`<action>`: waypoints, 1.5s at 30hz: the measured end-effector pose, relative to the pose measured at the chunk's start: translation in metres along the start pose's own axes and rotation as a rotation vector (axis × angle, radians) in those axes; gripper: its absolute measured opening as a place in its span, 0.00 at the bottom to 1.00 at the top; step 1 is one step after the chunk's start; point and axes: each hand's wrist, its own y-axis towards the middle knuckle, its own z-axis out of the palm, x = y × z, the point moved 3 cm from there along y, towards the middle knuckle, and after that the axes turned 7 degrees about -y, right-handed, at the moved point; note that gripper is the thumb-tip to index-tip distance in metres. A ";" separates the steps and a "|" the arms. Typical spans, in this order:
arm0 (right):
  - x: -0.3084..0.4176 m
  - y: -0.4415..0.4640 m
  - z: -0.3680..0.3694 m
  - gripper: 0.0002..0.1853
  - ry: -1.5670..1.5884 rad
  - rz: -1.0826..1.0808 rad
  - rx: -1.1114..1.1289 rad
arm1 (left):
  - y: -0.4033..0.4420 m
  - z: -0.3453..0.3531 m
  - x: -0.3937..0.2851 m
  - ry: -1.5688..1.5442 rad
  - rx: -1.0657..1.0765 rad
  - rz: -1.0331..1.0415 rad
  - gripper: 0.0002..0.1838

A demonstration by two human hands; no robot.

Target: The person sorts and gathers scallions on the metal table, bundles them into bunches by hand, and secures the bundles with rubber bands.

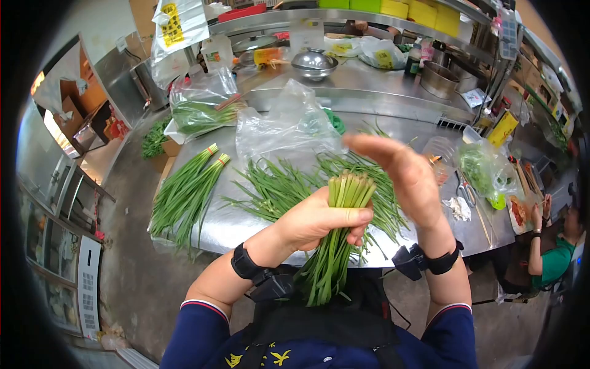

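My left hand (326, 220) is wrapped round a bunch of garlic chives (351, 187), cut ends up and leaves hanging down past the table edge. Raised just right of the cut ends, my right hand (409, 178) has its fingers stretched out, a little blurred, with nothing seen in it. Loose garlic chives (276, 187) lie on the steel table (215, 237) behind and beside the held bunch. To the left rest two bunches tied with red bands (196, 184).
Crumpled clear plastic bags (286, 123) lie at the table's back, near a bag of greens (206, 114). Scissors (466, 189) and white crumpled tissue (458, 209) sit to the right. A metal bowl (314, 64) stands on the raised shelf. A person in green (553, 261) is at far right.
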 end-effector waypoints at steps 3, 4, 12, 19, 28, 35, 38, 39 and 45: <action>0.006 -0.003 0.019 0.20 -0.126 -0.036 0.125 | 0.004 0.002 0.005 0.056 -0.027 -0.033 0.06; 0.004 -0.005 0.017 0.19 -0.120 -0.027 0.153 | 0.007 0.002 0.008 0.039 0.024 -0.011 0.06; -0.004 -0.013 0.009 0.41 0.267 0.106 -0.030 | 0.014 0.010 0.006 0.014 0.087 -0.035 0.08; 0.001 -0.021 0.014 0.41 0.064 0.286 0.149 | 0.015 0.008 0.011 0.192 0.144 -0.016 0.08; -0.002 -0.025 0.017 0.22 0.347 0.296 0.066 | 0.013 0.013 0.007 0.344 0.162 0.001 0.26; 0.002 -0.027 0.021 0.16 0.367 0.369 0.273 | 0.008 0.017 0.014 0.026 0.292 0.001 0.14; -0.004 -0.028 0.022 0.11 0.415 0.335 0.246 | 0.004 0.015 0.019 0.200 0.056 -0.034 0.25; -0.006 -0.029 0.022 0.13 0.376 0.333 0.248 | 0.003 0.007 0.022 0.239 0.039 -0.030 0.24; -0.010 -0.032 0.019 0.16 0.288 0.291 0.251 | 0.006 0.015 0.028 0.155 0.156 -0.089 0.26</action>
